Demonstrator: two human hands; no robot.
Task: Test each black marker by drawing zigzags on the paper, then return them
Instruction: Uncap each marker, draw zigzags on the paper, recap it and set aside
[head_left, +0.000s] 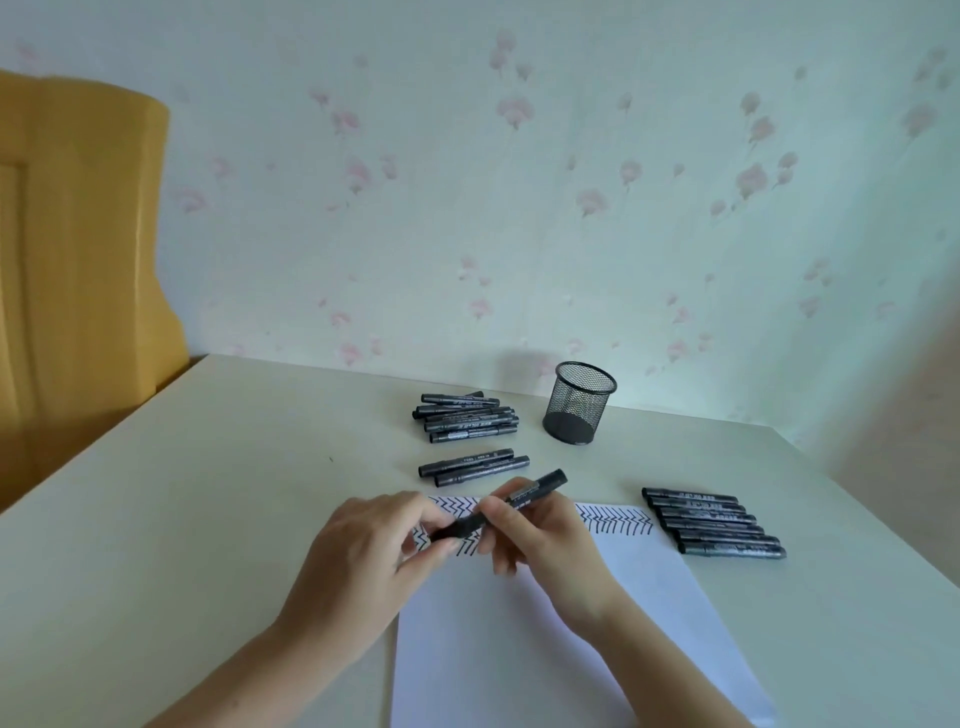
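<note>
Head view has both hands pinching one marker (498, 506) over the paper (649, 587), long axis running near-left to far-right, left hand (374, 551) on its near-left end, right hand (540, 530) mid-barrel.

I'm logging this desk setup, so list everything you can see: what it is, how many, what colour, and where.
Black marker held in both hands: one, black, above the paper's far edge.
Pile of black markers: several, exact count unclear, far centre of the table, left of the cup.
Pair of black markers: two, side by side, between the pile and the paper.
Row of black markers: about six, lined up right of the paper.
Black wire-mesh pen cup: one, upright, near the wall.
White paper sheet: one, black zigzags along its far edge, near centre.
Cream table: one.
Floral wallpaper: pale with pink flowers, behind.
Yellow wooden door: left.
Left hand: grips the marker's left end.
Right hand: grips its barrel.
</note>
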